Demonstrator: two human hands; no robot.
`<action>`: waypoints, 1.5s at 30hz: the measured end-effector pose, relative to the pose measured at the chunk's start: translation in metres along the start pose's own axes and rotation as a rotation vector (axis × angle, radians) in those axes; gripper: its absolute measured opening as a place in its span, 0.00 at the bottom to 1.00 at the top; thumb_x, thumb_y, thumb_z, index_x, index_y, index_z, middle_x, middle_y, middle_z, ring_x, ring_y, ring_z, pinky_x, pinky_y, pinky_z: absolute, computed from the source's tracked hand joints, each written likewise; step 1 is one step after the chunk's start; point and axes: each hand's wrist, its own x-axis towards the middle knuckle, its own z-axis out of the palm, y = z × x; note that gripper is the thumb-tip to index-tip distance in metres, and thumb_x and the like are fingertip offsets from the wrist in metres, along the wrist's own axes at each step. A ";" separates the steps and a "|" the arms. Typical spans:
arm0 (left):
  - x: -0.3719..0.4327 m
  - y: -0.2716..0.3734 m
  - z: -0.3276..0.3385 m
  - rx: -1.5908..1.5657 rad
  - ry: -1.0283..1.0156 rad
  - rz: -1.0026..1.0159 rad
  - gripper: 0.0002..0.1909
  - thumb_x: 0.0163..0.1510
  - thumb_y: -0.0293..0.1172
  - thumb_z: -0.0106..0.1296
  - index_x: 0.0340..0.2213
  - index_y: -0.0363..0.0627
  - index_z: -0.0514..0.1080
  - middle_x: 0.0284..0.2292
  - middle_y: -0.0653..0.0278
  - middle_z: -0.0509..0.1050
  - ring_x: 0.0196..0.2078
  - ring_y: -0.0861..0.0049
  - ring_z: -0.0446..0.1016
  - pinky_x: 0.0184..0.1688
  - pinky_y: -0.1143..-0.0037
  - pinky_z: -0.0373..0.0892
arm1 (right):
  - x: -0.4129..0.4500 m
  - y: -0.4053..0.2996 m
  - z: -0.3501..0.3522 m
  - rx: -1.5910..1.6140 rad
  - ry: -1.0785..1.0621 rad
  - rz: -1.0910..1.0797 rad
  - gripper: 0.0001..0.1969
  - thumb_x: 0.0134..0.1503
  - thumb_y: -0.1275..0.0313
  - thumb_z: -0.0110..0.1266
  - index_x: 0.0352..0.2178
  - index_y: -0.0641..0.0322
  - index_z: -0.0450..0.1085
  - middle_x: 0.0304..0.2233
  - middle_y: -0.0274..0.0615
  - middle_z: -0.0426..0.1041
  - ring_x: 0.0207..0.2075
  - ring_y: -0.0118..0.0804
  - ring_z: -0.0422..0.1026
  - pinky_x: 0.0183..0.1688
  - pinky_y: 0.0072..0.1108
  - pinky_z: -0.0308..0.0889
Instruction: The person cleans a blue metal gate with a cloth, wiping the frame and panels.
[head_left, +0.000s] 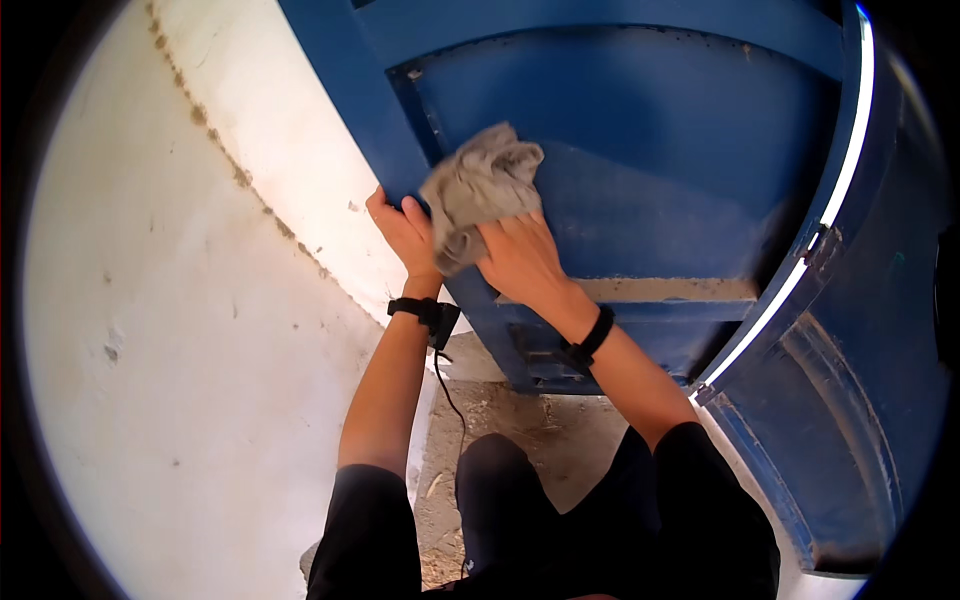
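Note:
A blue panelled door (615, 97) stands in front of me. Against its left part my right hand (521, 251) presses a crumpled grey-brown cloth (487, 180), partly covering the raised frame and the recessed panel. My left hand (405, 229) grips the door's left edge (352, 112), just left of the cloth; its fingers curl around that edge and are partly hidden. Dust lies along the panel's lower ledge (660, 289). The panel's upper part looks a cleaner, deeper blue than the duller area below.
A stained whitewashed wall (187, 337) rises on the left. At right a second blue door leaf (810, 442) meets the first at a bright gap with a hinge (817, 244). Below is a dirt floor (495, 412). A black cable (454, 397) hangs from my left wrist strap (424, 311).

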 end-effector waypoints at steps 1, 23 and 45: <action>0.002 0.004 0.004 -0.012 -0.016 0.011 0.29 0.64 0.43 0.42 0.53 0.27 0.57 0.48 0.45 0.64 0.52 0.55 0.64 0.58 0.64 0.58 | 0.023 -0.006 -0.005 0.052 -0.086 0.119 0.20 0.51 0.71 0.52 0.47 0.61 0.72 0.48 0.52 0.74 0.56 0.50 0.68 0.63 0.38 0.55; 0.001 0.019 0.009 0.043 0.025 0.036 0.33 0.67 0.51 0.33 0.54 0.25 0.57 0.49 0.39 0.65 0.51 0.51 0.66 0.56 0.62 0.61 | -0.102 0.176 -0.207 -0.546 0.277 0.277 0.17 0.52 0.71 0.51 0.43 0.69 0.72 0.44 0.62 0.72 0.47 0.65 0.69 0.50 0.45 0.64; 0.003 0.008 0.002 0.108 0.046 0.041 0.39 0.66 0.57 0.32 0.52 0.22 0.59 0.48 0.39 0.66 0.49 0.51 0.67 0.54 0.63 0.63 | 0.017 0.090 -0.136 -0.469 0.308 -0.027 0.08 0.46 0.74 0.52 0.26 0.67 0.76 0.40 0.51 0.74 0.48 0.53 0.69 0.63 0.46 0.54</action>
